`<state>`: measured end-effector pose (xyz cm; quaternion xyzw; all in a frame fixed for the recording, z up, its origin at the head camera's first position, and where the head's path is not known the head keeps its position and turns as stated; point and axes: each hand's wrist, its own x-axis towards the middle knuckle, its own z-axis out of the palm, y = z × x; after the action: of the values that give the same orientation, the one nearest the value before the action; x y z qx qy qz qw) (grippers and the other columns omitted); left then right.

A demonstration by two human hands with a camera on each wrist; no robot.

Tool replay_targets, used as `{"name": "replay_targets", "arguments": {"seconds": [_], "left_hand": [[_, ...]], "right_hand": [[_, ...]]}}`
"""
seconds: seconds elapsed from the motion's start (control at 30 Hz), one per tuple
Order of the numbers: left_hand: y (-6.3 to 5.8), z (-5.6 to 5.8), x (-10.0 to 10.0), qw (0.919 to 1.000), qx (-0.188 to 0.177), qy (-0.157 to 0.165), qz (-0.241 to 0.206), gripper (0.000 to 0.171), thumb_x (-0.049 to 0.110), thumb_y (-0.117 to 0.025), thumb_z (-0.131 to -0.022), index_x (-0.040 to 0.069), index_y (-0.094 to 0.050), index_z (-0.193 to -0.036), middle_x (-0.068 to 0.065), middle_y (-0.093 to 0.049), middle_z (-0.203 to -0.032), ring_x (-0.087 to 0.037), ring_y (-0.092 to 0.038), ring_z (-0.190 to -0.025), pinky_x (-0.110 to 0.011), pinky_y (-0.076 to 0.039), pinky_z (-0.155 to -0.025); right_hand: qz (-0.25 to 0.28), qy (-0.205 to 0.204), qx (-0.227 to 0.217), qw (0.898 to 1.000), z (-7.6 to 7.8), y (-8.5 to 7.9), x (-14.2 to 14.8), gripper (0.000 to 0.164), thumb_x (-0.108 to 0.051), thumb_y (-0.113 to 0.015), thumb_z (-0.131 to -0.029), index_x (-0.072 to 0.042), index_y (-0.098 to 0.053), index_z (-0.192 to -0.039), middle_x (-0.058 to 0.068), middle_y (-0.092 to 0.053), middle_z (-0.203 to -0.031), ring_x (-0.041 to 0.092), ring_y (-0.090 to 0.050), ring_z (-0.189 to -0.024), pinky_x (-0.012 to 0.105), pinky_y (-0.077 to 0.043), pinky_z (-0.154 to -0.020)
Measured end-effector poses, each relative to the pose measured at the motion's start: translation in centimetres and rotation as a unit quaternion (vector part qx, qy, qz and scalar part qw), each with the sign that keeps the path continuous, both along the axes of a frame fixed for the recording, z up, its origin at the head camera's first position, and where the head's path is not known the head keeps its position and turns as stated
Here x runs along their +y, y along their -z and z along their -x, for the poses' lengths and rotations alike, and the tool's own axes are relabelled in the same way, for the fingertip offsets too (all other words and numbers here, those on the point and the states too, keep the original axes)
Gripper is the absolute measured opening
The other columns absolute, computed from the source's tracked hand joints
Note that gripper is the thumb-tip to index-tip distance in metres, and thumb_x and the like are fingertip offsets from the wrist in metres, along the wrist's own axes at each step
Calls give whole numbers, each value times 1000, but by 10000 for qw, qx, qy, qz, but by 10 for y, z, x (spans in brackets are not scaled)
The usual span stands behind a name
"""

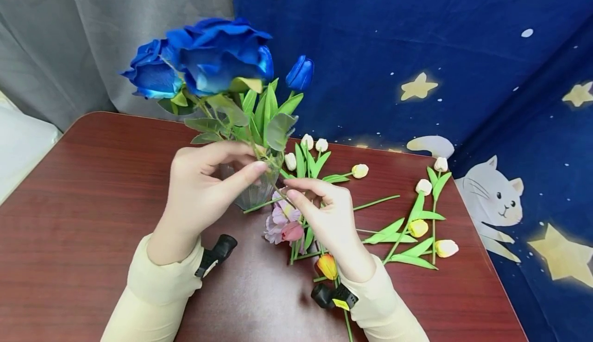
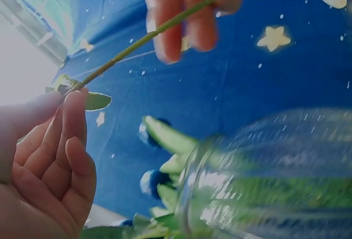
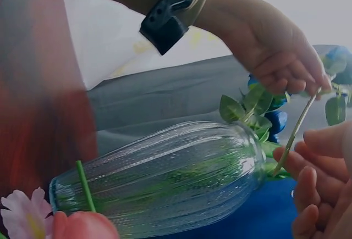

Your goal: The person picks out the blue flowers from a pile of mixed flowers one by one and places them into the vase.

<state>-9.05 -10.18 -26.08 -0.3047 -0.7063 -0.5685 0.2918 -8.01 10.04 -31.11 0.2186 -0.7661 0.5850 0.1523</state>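
A large blue artificial rose point(image 1: 217, 56) is raised over the table, its bare stem point(image 2: 135, 44) slanting down. My left hand point(image 1: 199, 187) pinches that stem just below the leaves, between thumb and fingertips. Near the stem's lower end, my right hand point(image 1: 326, 213) has its thumb and forefinger around it; how firmly they press is hard to see. Behind the hands stands a clear ribbed glass vase point(image 3: 165, 173) with green-leaved blue tulips point(image 1: 300, 73) in it. Another blue rose point(image 1: 155, 71) shows at the left; whether it shares the held stem I cannot tell.
White tulips point(image 1: 423, 187) and yellow ones point(image 1: 418, 228) lie on the right of the brown table point(image 1: 92, 203). Pink flowers point(image 1: 280, 218) and an orange tulip point(image 1: 327, 266) lie by my right hand. A blue starry curtain point(image 1: 370, 38) hangs behind.
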Motion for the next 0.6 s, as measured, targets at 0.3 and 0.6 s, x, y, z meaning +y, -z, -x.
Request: {"name": "replay_targets", "arguments": {"seconds": [0.3, 0.6], "left_hand": [[-5, -2, -13, 9930, 130, -114, -1164, 14, -8, -76, -74, -10, -71, -87, -11, -68, -68, -11, -62, -55, -22, -51, -57], [-7, -2, -22, 9714, 415, -83, -2337, 17, -15, -74, -70, -21, -65, -82, -21, -65, -68, -17, -61, -54, -25, -53, -58]], "right_hand": [[-52, 379, -425, 9984, 14, 14, -3, 34, -7, -74, -83, -7, -68, -117, 4, -70, -103, 16, -60, -67, 23, -46, -55], [-214, 192, -927, 9953, 27, 32, -9, 62, -11, -78, -80, -14, -52, -136, 4, -57, -130, 28, -62, -102, 42, -51, -81]]}}
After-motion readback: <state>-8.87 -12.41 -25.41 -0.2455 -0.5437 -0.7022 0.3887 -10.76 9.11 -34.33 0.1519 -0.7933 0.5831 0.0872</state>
